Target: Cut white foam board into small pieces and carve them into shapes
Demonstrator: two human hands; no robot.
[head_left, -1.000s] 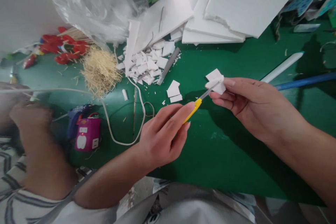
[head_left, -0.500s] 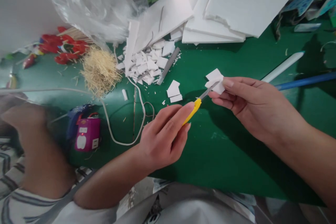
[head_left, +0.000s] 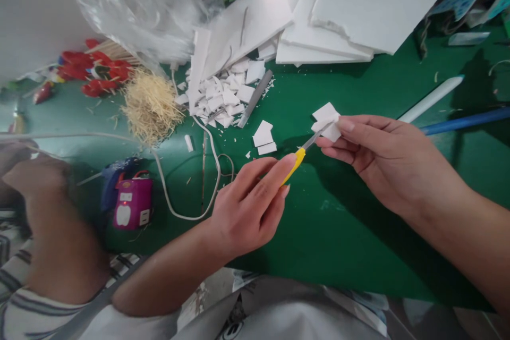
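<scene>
Desk [head_left: 346, 255]: green, roomy between right hand [head_left: 382, 151] and near edge
White piece [head_left: 327, 111]: flat, angular, right of centre, pinched in right fingers
Knife [head_left: 302, 155]: yellow-handled, gripped by left hand's [head_left: 245, 210] fingers, blade against piece

A yellow-handled knife [head_left: 300, 155] slants against a white foam piece [head_left: 325, 115].

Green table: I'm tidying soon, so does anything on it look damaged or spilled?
Yes: the top white board at the back has a ragged edge, as if broken, and white scraps lie in an untidy heap beside the grey strip.
</scene>
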